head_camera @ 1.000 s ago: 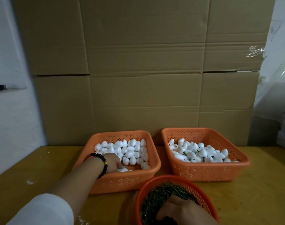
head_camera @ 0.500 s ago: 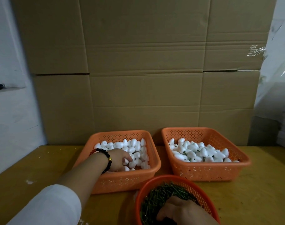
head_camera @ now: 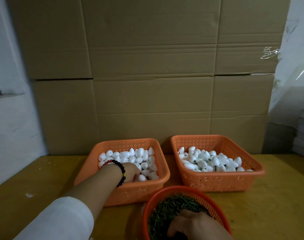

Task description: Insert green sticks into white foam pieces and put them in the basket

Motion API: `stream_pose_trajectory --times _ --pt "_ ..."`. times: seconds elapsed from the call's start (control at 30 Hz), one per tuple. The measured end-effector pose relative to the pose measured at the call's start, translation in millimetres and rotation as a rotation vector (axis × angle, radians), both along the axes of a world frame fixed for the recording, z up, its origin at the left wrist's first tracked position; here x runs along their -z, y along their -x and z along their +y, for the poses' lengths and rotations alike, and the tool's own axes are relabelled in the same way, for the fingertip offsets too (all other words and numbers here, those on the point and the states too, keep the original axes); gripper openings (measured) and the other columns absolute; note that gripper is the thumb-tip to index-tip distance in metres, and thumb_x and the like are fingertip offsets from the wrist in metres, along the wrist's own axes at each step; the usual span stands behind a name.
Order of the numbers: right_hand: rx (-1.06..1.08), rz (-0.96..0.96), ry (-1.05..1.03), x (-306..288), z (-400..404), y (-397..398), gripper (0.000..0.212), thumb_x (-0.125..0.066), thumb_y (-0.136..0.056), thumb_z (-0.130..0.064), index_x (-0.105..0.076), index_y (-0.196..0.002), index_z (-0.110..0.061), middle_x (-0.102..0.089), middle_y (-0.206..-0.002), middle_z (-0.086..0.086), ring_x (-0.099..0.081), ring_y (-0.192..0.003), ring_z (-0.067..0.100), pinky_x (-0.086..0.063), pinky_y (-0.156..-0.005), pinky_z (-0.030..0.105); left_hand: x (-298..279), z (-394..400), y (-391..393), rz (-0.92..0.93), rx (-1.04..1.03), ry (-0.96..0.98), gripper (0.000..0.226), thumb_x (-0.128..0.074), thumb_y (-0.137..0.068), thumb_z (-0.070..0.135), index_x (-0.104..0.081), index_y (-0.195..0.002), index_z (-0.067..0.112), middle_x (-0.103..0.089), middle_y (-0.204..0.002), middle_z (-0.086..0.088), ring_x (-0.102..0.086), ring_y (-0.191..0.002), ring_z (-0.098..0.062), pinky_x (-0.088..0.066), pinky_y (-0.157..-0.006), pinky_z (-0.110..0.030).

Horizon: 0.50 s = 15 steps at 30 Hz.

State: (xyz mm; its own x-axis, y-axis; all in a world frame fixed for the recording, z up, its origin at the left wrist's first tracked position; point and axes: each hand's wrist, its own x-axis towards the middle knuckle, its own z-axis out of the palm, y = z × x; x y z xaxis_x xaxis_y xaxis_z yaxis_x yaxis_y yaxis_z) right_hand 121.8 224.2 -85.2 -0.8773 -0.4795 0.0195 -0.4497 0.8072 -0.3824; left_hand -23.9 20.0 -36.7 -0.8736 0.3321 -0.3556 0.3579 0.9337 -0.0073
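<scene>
We take the round red basket (head_camera: 206,200) at the near edge of the yellow table (head_camera: 277,205) as our landmark. It is heaped with green sticks (head_camera: 166,210), thin and short, lying every way across one another, so the heap has no common direction; many near the far rim run slanted from near left to far right. Our right hand (head_camera: 192,226) is sunk among them in the near part of this basket, knuckles up and fingers bent down into the sticks; we cannot tell whether it grips any. Beyond the red basket and to its left stands a square orange basket (head_camera: 144,189) full of plain white foam pieces (head_camera: 141,156), egg-shaped, tumbled with their pointed ends turned all ways. Our left hand (head_camera: 130,172) reaches into the near part of that basket, fingers curled down among the pieces; whether it has closed on one is hidden from us. A dark bead bracelet (head_camera: 122,172) circles that wrist, and a white sleeve (head_camera: 61,219) covers the arm nearer to us. Beyond the red basket and to its right stands a second orange basket (head_camera: 222,181), holding foam pieces with sticks (head_camera: 215,161); short dark green stems show between them, pointing in mixed directions. The two orange baskets stand near each other, not touching. Behind both rises a wall of cardboard boxes (head_camera: 153,75).
</scene>
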Motion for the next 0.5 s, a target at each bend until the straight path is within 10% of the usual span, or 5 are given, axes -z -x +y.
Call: stream_pose_trajectory --times 0.13,0.33,0.5 --pt "0.015 0.010 0.011 -4 -1 -3 0.024 -0.053 -0.094 -0.044 -0.056 -0.117 -0.042 -0.053 -0.119 -0.020 -0.048 -0.116 0.004 -0.031 -0.107 0.018 4 -20 8 0.064 -0.040 -0.126 0.030 -0.057 -0.092 0.019 -0.059 -0.121 0.025 -0.054 -0.124 -0.002 -0.054 -0.111 -0.019 -0.046 -0.096 -0.032" --pt "0.014 -0.006 -0.002 -4 -2 -3 0.024 -0.053 -0.094 -0.044 -0.055 -0.118 -0.040 -0.053 -0.117 -0.019 -0.049 -0.115 0.006 -0.032 -0.106 0.018 -16 -12 -15 0.215 -0.164 -0.940 0.037 -0.059 -0.090 0.018 -0.055 -0.124 0.032 -0.058 -0.116 0.011 -0.064 -0.089 -0.007 -0.053 -0.072 -0.020" --pt "0.019 -0.019 -0.014 -4 -2 -3 0.024 -0.052 -0.095 -0.043 -0.055 -0.118 -0.040 -0.052 -0.119 -0.018 -0.050 -0.115 0.008 -0.034 -0.105 0.021 -17 16 -79 -0.048 -0.151 -1.565 0.033 -0.057 -0.092 0.000 -0.066 -0.114 0.022 -0.070 -0.092 -0.001 -0.066 -0.076 -0.014 -0.055 -0.073 -0.026"
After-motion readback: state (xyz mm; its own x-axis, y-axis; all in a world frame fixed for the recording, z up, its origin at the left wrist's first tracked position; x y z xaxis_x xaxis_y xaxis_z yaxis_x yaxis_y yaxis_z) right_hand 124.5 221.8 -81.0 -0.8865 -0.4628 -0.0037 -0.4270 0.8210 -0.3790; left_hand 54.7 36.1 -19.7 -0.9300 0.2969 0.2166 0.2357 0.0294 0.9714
